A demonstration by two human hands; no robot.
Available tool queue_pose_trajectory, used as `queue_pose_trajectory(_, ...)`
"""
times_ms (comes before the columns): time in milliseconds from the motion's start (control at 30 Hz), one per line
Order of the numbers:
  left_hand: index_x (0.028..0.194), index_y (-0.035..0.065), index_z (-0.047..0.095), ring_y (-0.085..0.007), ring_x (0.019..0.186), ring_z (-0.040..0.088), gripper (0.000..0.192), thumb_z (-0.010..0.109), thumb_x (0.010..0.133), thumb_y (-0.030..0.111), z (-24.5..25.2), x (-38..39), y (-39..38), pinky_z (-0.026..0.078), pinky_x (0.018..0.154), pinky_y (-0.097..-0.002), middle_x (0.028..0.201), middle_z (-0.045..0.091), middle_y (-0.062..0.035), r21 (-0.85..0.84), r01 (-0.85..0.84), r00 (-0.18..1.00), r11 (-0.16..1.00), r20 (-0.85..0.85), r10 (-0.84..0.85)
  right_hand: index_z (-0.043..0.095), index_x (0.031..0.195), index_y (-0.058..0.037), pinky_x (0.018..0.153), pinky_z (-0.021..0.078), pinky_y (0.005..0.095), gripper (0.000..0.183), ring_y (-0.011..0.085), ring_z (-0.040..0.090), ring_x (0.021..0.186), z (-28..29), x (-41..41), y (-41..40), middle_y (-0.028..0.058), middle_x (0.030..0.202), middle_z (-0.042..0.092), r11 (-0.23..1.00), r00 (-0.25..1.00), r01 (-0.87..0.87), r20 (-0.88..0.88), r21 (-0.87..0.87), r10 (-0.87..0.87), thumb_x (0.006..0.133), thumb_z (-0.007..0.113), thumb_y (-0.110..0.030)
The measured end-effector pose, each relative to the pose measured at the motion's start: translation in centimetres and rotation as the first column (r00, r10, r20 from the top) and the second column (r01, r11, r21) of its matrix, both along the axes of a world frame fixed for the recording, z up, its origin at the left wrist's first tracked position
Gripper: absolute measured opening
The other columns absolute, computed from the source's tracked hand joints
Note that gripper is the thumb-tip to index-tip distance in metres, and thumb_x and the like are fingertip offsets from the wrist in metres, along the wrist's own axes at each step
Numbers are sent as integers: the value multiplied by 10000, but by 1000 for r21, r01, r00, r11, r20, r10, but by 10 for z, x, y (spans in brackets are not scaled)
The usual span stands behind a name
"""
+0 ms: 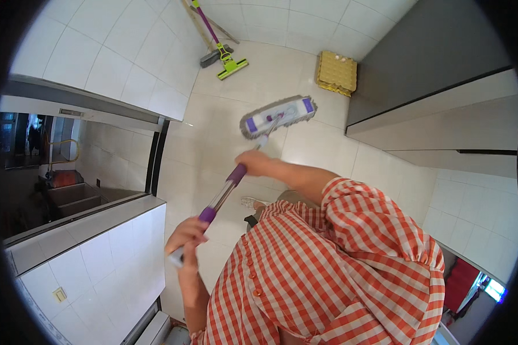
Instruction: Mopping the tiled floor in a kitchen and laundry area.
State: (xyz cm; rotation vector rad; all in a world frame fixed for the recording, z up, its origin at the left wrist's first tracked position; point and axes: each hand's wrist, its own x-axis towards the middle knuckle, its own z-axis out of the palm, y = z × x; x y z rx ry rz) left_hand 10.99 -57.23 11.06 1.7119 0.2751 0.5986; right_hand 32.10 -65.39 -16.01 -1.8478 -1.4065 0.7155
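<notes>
A flat mop with a grey fringed pad (283,113), a white plate and purple ends lies on the tiled floor ahead of me. Its metal pole (223,195) with purple grips slants from the pad toward my lower left. My left hand (188,239) is wrapped around the pole near its upper end, beside my body. Lower down, closer to the mop head, my right hand (257,163) grips the same pole. My right forearm reaches across in front of my checked shirt, and part of one shoe (254,202) shows below.
A green and purple squeegee mop (229,64) and a grey broom (213,57) lean at the far wall. Stacked egg trays (336,73) sit by a grey cabinet (418,56). At left, a window opening (95,172) stands above a tiled ledge (82,224).
</notes>
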Motion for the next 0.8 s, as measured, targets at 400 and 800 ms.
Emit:
queue_pose_trajectory(400,783,49,541,-260,962,568,75,576,849,49,-43,53,-10,346,1003,-489,837,588,-76,-68,327,937,943,-105,-333,568,799,-95,729,460,422,132,339,578,818,-27,62,-56,112,804,597,973,973,229,50,-36,-227,695,648,-86)
queue_pose_trajectory(800,627,59,525,-264,763,610,281,624,819,237,54,1,9,419,892,-473,641,580,-66,23,119,947,993,-304,-106,585,708,-116,679,459,465,80,345,588,752,4,-41,-13,115,721,600,978,988,151,-65,144,-143,676,647,-153)
